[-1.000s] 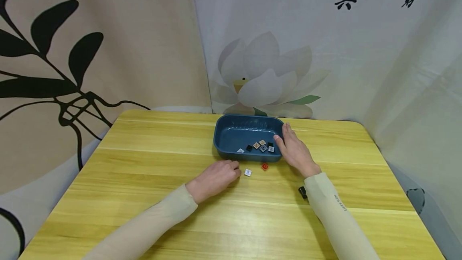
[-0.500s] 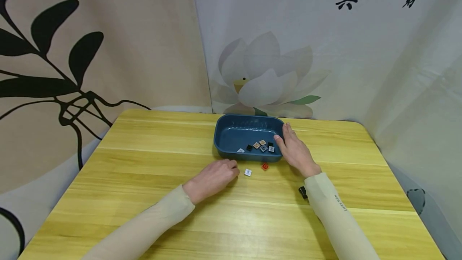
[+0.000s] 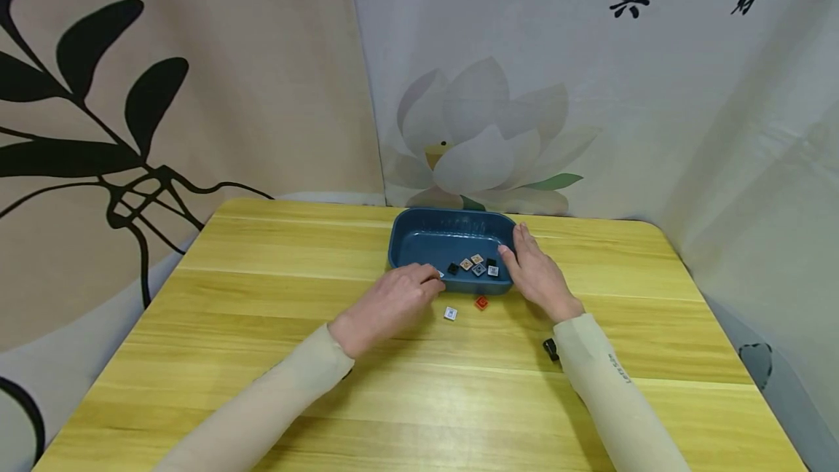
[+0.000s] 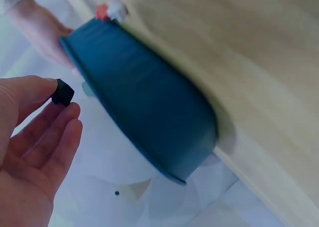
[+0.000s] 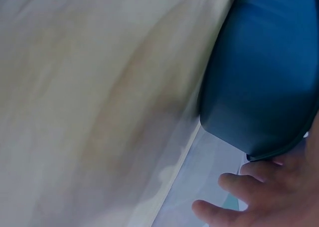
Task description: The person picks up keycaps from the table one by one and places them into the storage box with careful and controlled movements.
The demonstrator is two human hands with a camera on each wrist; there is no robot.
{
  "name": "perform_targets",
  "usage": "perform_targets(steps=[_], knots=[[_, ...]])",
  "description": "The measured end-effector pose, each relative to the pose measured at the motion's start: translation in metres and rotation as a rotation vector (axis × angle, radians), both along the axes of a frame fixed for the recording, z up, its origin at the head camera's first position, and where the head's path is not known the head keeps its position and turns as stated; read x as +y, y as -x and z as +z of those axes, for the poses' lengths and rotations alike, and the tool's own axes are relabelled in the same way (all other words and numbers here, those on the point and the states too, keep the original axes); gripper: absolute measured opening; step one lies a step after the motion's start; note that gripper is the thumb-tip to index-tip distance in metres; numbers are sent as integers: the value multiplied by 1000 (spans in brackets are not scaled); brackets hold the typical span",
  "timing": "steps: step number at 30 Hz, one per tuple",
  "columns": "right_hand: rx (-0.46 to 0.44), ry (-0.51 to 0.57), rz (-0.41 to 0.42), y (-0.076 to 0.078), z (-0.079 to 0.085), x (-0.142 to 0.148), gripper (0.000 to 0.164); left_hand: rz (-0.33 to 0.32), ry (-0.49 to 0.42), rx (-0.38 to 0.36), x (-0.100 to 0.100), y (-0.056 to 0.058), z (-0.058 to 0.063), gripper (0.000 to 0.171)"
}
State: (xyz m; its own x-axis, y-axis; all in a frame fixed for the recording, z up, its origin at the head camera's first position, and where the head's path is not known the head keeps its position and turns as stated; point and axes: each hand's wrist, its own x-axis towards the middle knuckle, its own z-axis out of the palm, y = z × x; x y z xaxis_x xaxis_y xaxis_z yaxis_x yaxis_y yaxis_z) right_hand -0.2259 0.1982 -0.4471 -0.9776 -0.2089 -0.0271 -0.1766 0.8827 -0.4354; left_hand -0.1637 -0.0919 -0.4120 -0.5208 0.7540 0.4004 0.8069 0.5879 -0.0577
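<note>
Between thumb and fingertips my left hand [image 3: 392, 302] pinches a small black cube-like piece [image 4: 63, 92], perhaps a keycap. In the head view this hand is over the front left rim of a blue rectangular dish [image 3: 429, 221], and the piece is hidden there. Straight fingers of my right hand [image 3: 540, 279] rest along the dish's right end, thumb over the rim. Several small square pieces lie inside, among them a tan piece [image 3: 466, 264] and a black piece [image 3: 453, 268]. On the table before the dish are a white square piece [image 3: 450, 313] and a red piece [image 3: 481, 302].
Another black piece [image 3: 550, 349] lies on the wooden table [image 3: 419, 414] beside the right sleeve. A dark bit [image 3: 347, 374] peeks out by the left cuff. The dish stands near the table's back edge, with a printed curtain [image 3: 295, 93] behind.
My left hand has moved away from the table in front of the dish, up and forward to its front left rim. My right hand and the dish have stayed put.
</note>
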Motion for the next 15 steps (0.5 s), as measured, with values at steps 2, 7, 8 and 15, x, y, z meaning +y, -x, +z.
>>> perform_targets(steps=[2, 7, 8, 15], knots=[[-1, -7, 5, 0, 0, 0, 74, 3, -29, -11, 0, 4, 3, 15], [-3, -13, 7, 0, 2, 1, 75, 39, -49, -52, 2, 12, 9, 15], [-5, -13, 5, 0, 3, 1, 75, 50, -48, -61, 2, 14, 10, 15], [-5, -21, -3, -1, 6, 2, 75, 120, -53, -94, 4, 26, 12, 18]])
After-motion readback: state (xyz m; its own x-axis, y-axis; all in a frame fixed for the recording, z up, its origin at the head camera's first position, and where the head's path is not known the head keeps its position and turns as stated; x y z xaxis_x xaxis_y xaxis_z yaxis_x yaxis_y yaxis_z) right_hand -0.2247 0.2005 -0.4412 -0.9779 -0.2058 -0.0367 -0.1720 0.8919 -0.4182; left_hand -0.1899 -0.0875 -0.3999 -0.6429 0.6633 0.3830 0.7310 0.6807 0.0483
